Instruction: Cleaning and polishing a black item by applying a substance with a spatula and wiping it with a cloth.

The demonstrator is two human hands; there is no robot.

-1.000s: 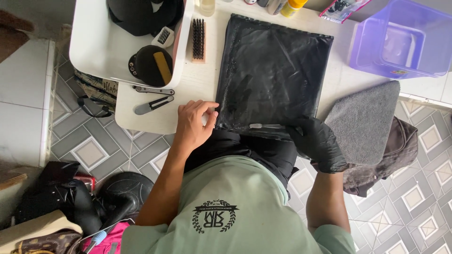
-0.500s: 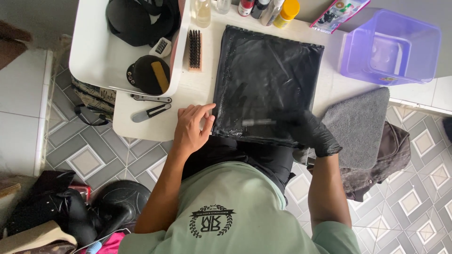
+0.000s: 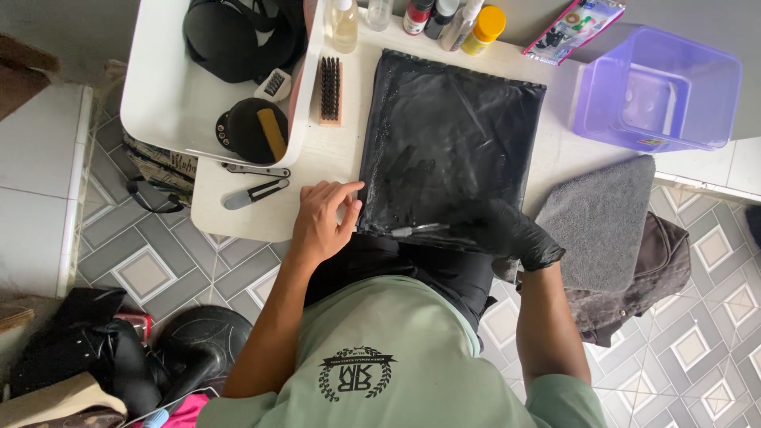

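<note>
A shiny black sheet [image 3: 448, 135] lies flat on the white table [image 3: 261, 222]. My bare left hand [image 3: 323, 220] rests on the table with its fingertips on the sheet's near left corner. My right hand [image 3: 501, 230], in a black glove, grips a thin grey tool [image 3: 414, 230] that points left along the sheet's near edge.
A wooden bristle brush [image 3: 330, 89], scissors [image 3: 252, 192] and a round black tin [image 3: 254, 131] lie left of the sheet. Bottles [image 3: 412, 16] line the far edge. A purple plastic tub [image 3: 658, 91] and a grey mat [image 3: 602, 222] are at right. Bags [image 3: 103, 357] crowd the tiled floor.
My gloved right hand has slid left along the sheet's near edge with the thin tool. My left hand's fingers have spread a little on the corner.
</note>
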